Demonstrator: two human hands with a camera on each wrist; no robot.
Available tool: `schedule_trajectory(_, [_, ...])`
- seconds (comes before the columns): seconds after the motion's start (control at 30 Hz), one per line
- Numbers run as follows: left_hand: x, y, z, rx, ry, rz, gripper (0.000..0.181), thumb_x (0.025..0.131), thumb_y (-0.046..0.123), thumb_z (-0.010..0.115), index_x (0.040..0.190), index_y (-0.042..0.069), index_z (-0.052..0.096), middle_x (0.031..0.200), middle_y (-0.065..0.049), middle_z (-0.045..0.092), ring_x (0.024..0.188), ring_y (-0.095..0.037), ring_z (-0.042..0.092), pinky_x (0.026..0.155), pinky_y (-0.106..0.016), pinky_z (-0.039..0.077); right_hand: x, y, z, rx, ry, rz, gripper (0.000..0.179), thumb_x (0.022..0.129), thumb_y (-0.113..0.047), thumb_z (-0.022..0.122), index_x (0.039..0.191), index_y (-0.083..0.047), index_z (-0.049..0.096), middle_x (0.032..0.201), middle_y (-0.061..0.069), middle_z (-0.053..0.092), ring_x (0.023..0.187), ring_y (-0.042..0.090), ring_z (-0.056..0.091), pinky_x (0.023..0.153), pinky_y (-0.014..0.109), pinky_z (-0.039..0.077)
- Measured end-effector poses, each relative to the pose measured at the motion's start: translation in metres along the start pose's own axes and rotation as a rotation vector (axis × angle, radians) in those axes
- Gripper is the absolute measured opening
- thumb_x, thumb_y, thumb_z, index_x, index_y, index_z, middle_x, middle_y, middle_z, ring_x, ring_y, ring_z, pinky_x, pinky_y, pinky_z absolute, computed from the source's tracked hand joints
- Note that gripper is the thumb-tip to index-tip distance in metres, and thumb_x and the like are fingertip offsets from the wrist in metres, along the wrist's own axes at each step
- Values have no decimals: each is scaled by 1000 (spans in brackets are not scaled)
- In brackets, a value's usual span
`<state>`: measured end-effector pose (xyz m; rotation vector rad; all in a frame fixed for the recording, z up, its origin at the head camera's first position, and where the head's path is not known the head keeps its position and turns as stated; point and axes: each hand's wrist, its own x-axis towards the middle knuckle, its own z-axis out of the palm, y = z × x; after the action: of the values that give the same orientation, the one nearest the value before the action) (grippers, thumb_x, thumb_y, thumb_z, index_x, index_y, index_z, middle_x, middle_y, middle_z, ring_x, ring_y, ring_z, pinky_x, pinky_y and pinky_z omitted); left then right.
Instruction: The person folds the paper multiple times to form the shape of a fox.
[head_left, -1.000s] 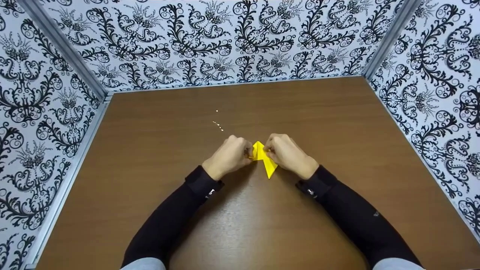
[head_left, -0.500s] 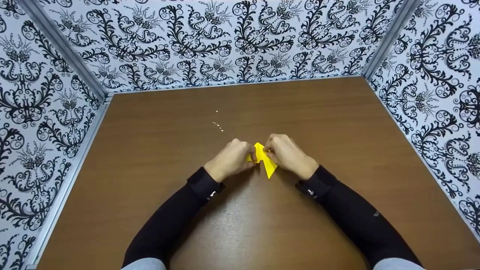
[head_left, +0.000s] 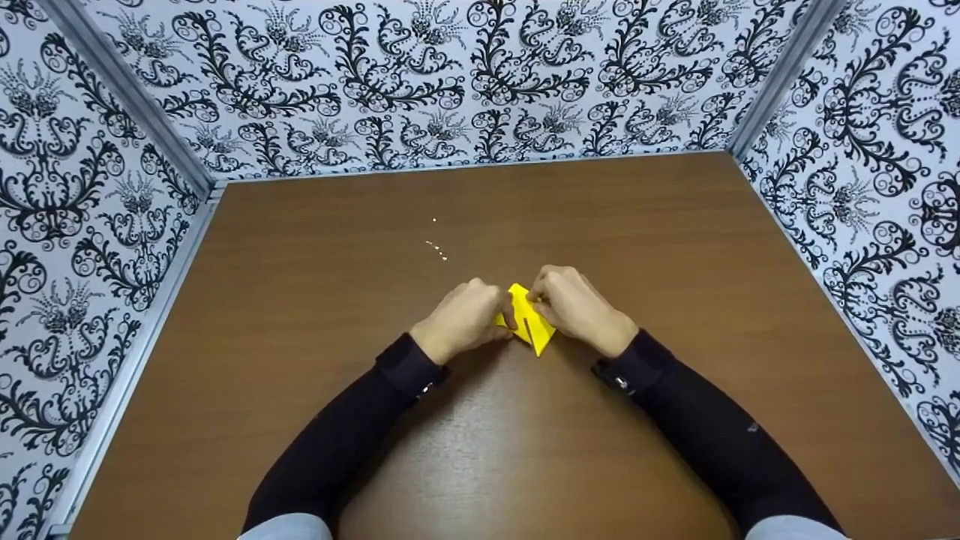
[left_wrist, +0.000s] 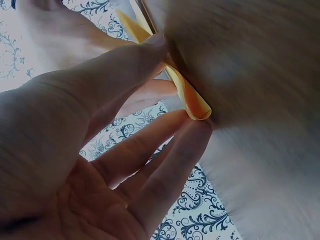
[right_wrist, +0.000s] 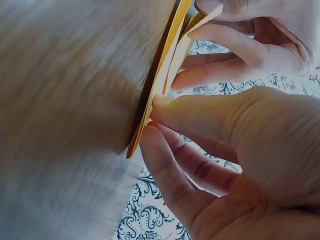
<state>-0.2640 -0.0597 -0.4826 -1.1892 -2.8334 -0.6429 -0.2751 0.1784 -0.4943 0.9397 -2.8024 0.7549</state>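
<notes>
A small piece of yellow folded paper (head_left: 537, 324) is in the middle of the tabletop in the head view, between both hands. My left hand (head_left: 461, 319) pinches its left flap, which lies bent toward the right part with a narrow dark gap between the two. In the left wrist view the paper (left_wrist: 189, 95) curls in a rounded loop by the fingertips. My right hand (head_left: 581, 307) holds the right side. Several thin layers of the paper (right_wrist: 167, 60) show edge-on in the right wrist view, pinched between right thumb and fingers. The hands cover parts of both sides.
The brown wooden table (head_left: 337, 247) is bounded by patterned black-and-white walls (head_left: 450, 82) at the back and both sides. Small bright specks (head_left: 438, 251) show on the wood beyond the left hand; I cannot tell what they are.
The left flap has swung toward me and to the right, narrowing the gap beside the right point. My left hand has shifted slightly right and nearer to me. The right hand stays put.
</notes>
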Motion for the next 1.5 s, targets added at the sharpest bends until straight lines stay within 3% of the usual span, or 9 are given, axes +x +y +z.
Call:
schedule_trajectory(0.2, [0, 0, 1, 4, -24, 8, 8, 93, 15, 101, 98, 12, 94, 103, -5, 88, 91, -24, 83, 85, -41, 72, 0, 0, -1, 4, -2, 9, 14, 101, 6, 83, 113, 4, 90, 107, 19, 83, 100, 36, 83, 85, 47, 73])
schedule_trajectory(0.4, [-1, -4, -2, 1, -38, 35, 17, 96, 13, 98, 113, 8, 93, 112, -10, 91, 96, -28, 85, 88, -41, 72, 3, 0, -2, 22, -10, 22, 12, 101, 3, 84, 111, 2, 91, 107, 18, 83, 99, 34, 82, 83, 46, 72])
schedule_trajectory(0.57, [-2, -8, -6, 18, -71, 57, 21, 99, 11, 94, 120, 9, 93, 117, -8, 91, 107, -29, 86, 95, -39, 72, 7, 1, -4, 32, -19, 20, 9, 99, 4, 86, 106, 2, 91, 103, 18, 84, 94, 33, 81, 81, 46, 71])
schedule_trajectory(0.73, [-2, -12, -8, 0, -89, 52, 25, 98, 4, 91, 122, 10, 92, 120, -6, 91, 114, -28, 86, 98, -38, 71, 11, 1, -9, 37, -40, 39, 6, 98, 1, 88, 102, 1, 91, 100, 17, 84, 91, 33, 79, 81, 47, 69])
schedule_trajectory(0.93, [-1, -17, -9, -50, -98, 63, 28, 98, -2, 90, 124, 9, 92, 124, -9, 90, 107, -28, 85, 86, -37, 70, 18, 3, -13, 41, -119, 86, 6, 101, -6, 91, 105, -2, 91, 105, 16, 86, 94, 31, 78, 84, 45, 67])
schedule_trajectory(1.17, [-1, -23, -11, -69, -119, 81, 31, 98, -1, 89, 127, 9, 91, 135, -12, 87, 123, -31, 84, 107, -41, 69, 27, 8, -15, 52, -165, 92, 7, 101, -10, 93, 106, -5, 92, 105, 12, 89, 96, 30, 81, 89, 44, 68])
schedule_trajectory(1.5, [-2, -21, -11, -32, -124, 118, 29, 99, 1, 89, 127, 9, 91, 139, -14, 86, 124, -33, 83, 104, -41, 70, 32, 10, -8, 106, -181, 162, 5, 103, -14, 90, 103, -10, 93, 100, 6, 89, 88, 22, 74, 82, 32, 59])
